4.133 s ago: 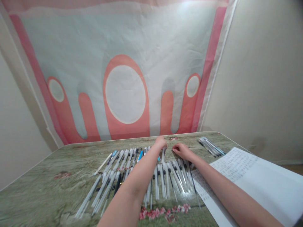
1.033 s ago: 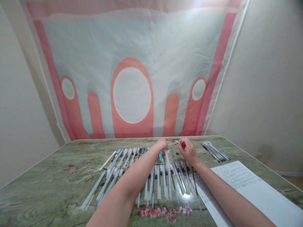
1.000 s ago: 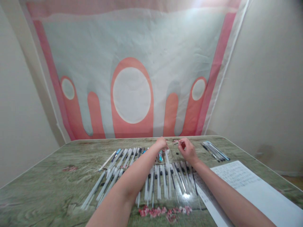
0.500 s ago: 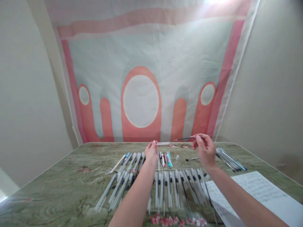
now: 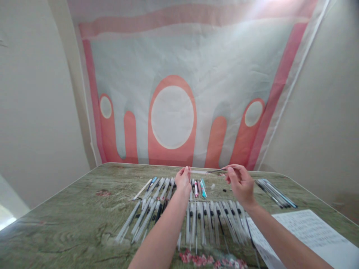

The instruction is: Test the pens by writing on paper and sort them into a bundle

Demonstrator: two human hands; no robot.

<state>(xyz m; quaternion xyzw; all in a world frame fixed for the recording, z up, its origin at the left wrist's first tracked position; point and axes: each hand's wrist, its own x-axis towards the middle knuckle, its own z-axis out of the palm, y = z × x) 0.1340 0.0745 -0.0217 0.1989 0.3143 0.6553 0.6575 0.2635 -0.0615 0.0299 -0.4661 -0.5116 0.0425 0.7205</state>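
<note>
Closer than half a second ago, the dark refill (image 5: 217,170) has reached the end of the clear tube (image 5: 198,172); whether its tip is inside, I cannot tell. My left grip (image 5: 183,180) pinches the tube, my right grip (image 5: 240,185) the refill. Nearer me than both, clear barrels (image 5: 203,228) line the worktop (image 5: 84,209); right of my right grip lies a pen bundle (image 5: 276,193).

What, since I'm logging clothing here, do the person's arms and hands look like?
The left hand and right hand are ungloved. The left forearm and right forearm are bare to the picture's edge: no sleeve, watch or bracelet shows. Rings can't be made out.
</note>
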